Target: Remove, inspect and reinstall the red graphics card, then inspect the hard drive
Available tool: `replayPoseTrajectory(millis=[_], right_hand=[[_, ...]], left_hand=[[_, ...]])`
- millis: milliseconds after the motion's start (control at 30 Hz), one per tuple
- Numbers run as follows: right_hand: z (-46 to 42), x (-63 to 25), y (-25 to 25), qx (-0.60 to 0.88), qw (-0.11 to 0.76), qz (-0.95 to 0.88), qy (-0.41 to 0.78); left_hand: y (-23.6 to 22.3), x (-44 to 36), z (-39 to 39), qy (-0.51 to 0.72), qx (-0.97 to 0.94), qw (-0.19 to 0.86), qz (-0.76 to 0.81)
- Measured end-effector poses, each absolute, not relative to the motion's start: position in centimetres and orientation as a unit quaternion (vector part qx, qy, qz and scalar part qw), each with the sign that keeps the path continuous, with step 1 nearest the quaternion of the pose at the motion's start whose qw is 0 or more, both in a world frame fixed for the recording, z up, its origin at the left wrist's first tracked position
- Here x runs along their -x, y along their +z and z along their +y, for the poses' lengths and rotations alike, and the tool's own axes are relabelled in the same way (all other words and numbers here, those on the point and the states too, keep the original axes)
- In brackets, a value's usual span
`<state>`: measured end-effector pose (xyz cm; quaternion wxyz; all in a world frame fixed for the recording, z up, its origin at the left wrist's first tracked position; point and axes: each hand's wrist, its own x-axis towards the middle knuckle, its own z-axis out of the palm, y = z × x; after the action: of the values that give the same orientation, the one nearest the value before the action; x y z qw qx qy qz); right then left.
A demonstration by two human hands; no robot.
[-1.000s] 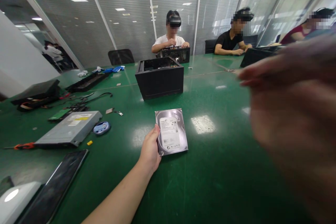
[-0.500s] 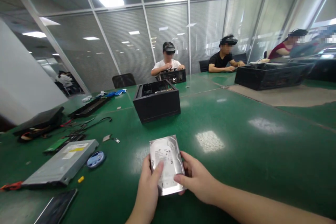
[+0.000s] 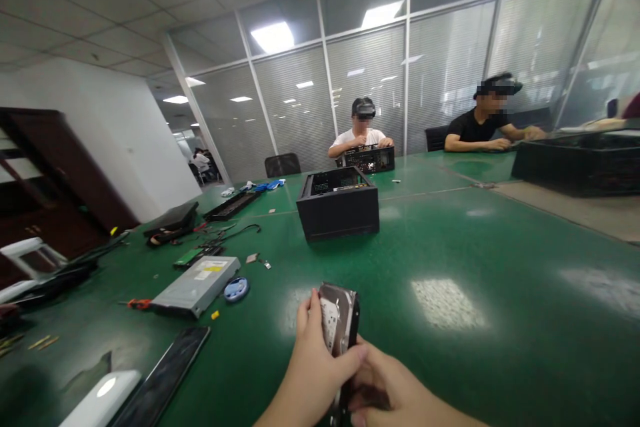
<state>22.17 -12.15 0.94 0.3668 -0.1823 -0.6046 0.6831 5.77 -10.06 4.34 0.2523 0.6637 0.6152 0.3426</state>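
Note:
A silver hard drive [image 3: 340, 320] stands tilted up on its edge above the green table [image 3: 475, 267], low in the middle of the view. My left hand [image 3: 313, 373] wraps it from the left, thumb across the labelled face. From below and to the right, my right hand [image 3: 395, 397] grips its lower end. Beyond it an open black computer case [image 3: 337, 210] rests on the table.
A grey optical drive [image 3: 195, 285], a blue round object [image 3: 236, 289], a red-handled screwdriver [image 3: 136, 304], a dark panel [image 3: 165, 377] and cables lie at the left. Two people sit at the far side with black cases. Another black case [image 3: 575, 163] stands at right.
The hard drive went from flat in my left hand alone to held in both hands, then tipped up on edge. The camera has tilted upward.

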Motion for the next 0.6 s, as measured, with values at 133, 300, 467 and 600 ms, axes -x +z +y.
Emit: replayPoseTrajectory(millis=[133,300,467,600], right_hand=[[-12.1,-22.7,0.9,0.281,0.36,-0.609,0.649],[-12.5,-22.8,1.3,0.302,0.342,-0.623,0.635],[-12.2,-22.5,1.3,0.307,0.328,-0.645,0.618],[-11.5,-22.4,1.3,0.309,0.312,-0.659,0.611]], left_hand=[[6.0,-4.1,-7.8,0.25,-0.691,0.214,0.644],[6.7,0.7,-1.7,0.123,-0.695,0.044,0.707],[5.6,4.8,4.3,0.104,-0.622,-0.029,0.776],[4.5,6.4,7.0,0.089,-0.582,-0.062,0.806]])
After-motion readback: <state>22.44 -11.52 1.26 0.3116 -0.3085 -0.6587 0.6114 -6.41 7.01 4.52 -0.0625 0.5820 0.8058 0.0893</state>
